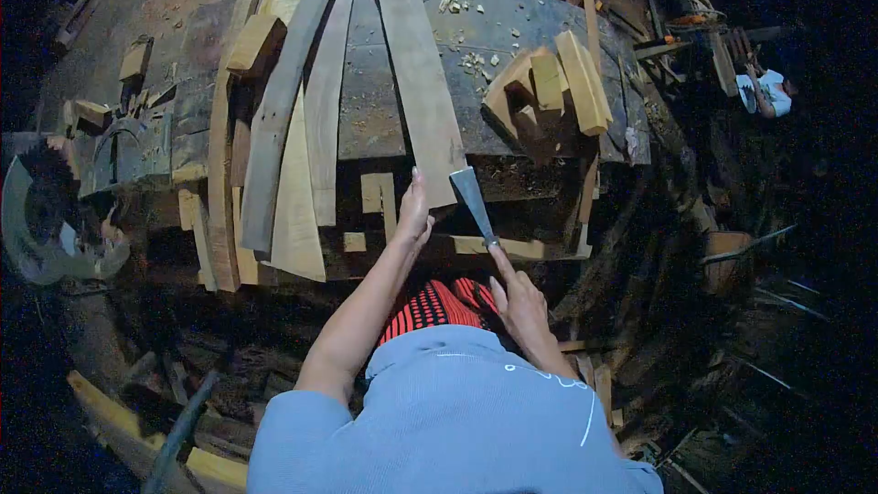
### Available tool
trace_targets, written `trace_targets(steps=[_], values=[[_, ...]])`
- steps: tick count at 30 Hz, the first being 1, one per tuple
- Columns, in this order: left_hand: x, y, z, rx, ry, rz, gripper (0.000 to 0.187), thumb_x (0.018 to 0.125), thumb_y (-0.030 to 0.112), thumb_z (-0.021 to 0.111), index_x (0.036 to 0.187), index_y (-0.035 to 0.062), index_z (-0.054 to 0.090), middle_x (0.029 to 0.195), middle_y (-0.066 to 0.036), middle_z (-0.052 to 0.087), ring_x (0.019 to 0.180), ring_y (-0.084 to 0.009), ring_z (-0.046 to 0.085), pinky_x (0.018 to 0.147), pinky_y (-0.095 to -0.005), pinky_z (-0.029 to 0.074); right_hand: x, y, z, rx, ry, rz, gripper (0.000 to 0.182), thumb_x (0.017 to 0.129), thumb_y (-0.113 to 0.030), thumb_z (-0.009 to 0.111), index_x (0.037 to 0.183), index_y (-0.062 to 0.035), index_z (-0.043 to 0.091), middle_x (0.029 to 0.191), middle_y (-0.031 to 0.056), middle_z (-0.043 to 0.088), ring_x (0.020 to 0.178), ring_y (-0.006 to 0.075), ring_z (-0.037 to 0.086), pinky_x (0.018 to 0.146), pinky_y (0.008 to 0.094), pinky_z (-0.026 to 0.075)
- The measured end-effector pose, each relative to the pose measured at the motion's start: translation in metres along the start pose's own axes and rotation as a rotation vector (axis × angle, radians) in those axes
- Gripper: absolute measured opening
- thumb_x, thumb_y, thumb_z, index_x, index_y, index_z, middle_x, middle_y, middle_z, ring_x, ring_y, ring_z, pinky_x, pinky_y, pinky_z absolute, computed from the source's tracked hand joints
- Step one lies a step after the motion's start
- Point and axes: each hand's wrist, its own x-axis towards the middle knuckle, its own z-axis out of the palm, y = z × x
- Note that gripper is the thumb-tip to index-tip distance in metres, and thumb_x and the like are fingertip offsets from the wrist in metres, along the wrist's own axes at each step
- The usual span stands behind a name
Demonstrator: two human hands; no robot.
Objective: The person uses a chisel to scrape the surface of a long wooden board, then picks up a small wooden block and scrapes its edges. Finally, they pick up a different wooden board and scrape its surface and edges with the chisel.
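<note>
A long, flat wooden plank (425, 82) lies lengthwise over the workbench, its near end jutting past the front edge. My left hand (414, 217) grips that near end at its left side, the fingers along the plank's edge. In my right hand (521, 297) is a scraper (472, 201) with a wide, flared metal blade, its handle mostly covered by my fingers. The blade's broad tip overlaps the plank's right near corner in this view.
More boards (293, 110) lie side by side on the left of the workbench (370, 133). Wood blocks (549, 82) are piled at the right, with shavings (462, 5) behind. One person (773, 93) is at the far right; another person (64, 229) is at the left.
</note>
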Motion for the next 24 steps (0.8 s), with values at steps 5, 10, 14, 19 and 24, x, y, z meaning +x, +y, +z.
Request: trace_targets(steps=[5,10,14,19,24], values=[[0.002,-0.004,-0.007,-0.053,-0.084,-0.022,0.063,0.086,0.052,0.029,0.123,0.0014,0.036,0.116,-0.008,0.048,0.096,-0.0152,0.049,0.071,-0.0254,0.041,0.034,-0.016,-0.011,0.088,0.089,-0.091,0.049,0.083,-0.020,0.047,0.128,-0.0254,0.029,0.080,0.0211,0.053,0.073,0.0400,0.054,0.066,0.0474,0.044],[-0.003,0.006,-0.001,0.005,-0.001,-0.033,0.064,0.086,0.052,0.030,0.121,-0.0010,0.037,0.115,-0.010,0.047,0.102,-0.0183,0.045,0.085,-0.0287,0.035,0.025,-0.008,-0.003,0.043,0.044,-0.084,0.049,0.083,-0.020,0.047,0.129,-0.0251,0.029,0.077,0.0216,0.052,0.075,0.0394,0.054,0.068,0.0473,0.043],[-0.005,0.001,0.000,-0.040,0.005,-0.030,0.064,0.087,0.052,0.030,0.118,-0.0035,0.040,0.113,-0.011,0.048,0.099,-0.0174,0.045,0.083,-0.0281,0.036,0.044,-0.011,-0.009,0.021,0.059,-0.105,0.051,0.082,-0.020,0.048,0.129,-0.0252,0.029,0.075,0.0222,0.052,0.072,0.0392,0.054,0.065,0.0476,0.043],[0.008,-0.015,-0.003,-0.045,0.035,0.058,0.065,0.086,0.052,0.030,0.117,-0.0044,0.040,0.113,-0.013,0.048,0.101,-0.0179,0.045,0.086,-0.0287,0.035,0.081,-0.013,-0.017,-0.035,0.063,-0.160,0.052,0.081,-0.019,0.050,0.129,-0.0250,0.029,0.074,0.0218,0.052,0.068,0.0381,0.054,0.064,0.0471,0.043],[0.031,-0.044,-0.003,0.025,0.234,0.192,0.067,0.086,0.053,0.029,0.114,-0.0060,0.043,0.113,-0.017,0.049,0.105,-0.0213,0.045,0.089,-0.0304,0.033,0.060,0.010,-0.025,-0.069,0.001,-0.208,0.053,0.082,-0.020,0.049,0.130,-0.0258,0.026,0.073,0.0219,0.053,0.069,0.0383,0.055,0.063,0.0477,0.044]])
